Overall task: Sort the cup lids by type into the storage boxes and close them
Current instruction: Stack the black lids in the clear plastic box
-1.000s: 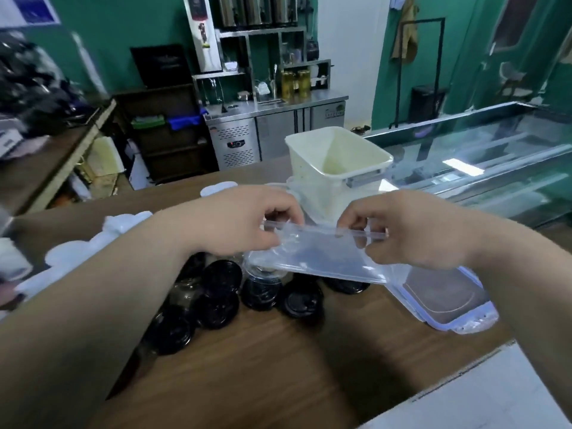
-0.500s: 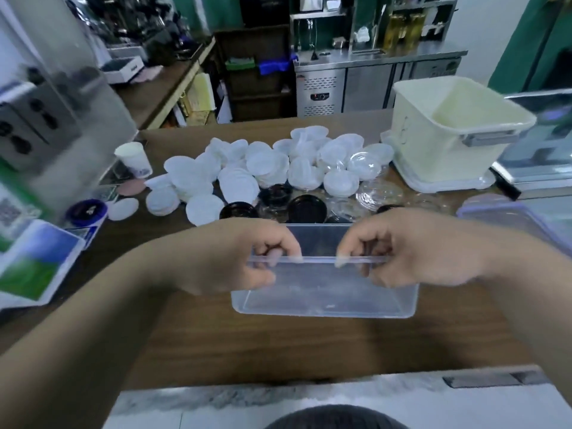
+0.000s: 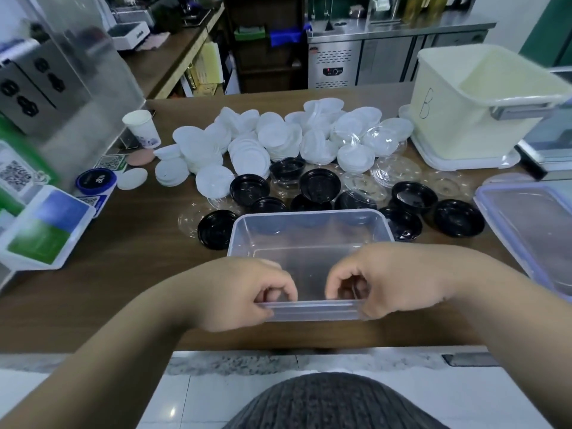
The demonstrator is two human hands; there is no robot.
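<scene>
Looking down on a brown wooden counter point(image 3: 123, 274), I see a shop's back area beyond it: a stainless steel cabinet point(image 3: 387, 60) at 12 o'clock and a side bench running off at 11. A clear storage box point(image 3: 309, 239) sits upright and open-topped near the counter's near edge, dead centre. The left hand point(image 3: 247, 292) and right hand point(image 3: 387, 280) both pinch its near rim with fingers curled over the lip; the 2 hands are close together but apart.

From the box, black lids point(image 3: 318, 184) lie scattered at 12 o'clock just past its far wall. White lids point(image 3: 272, 140) are heaped beyond them, and clear lids point(image 3: 393, 171) spread at 1 o'clock. A cream bin point(image 3: 470, 119) marked B stands open at 2 o'clock. A clear box lid point(image 3: 532, 230) with a bluish rim lies flat at 3 o'clock, apart from the box. A paper cup point(image 3: 142, 128) stands at 10.

I read bare wood at 9 o'clock of the box. A grey stone ledge point(image 3: 232, 363) borders the counter at 6.
</scene>
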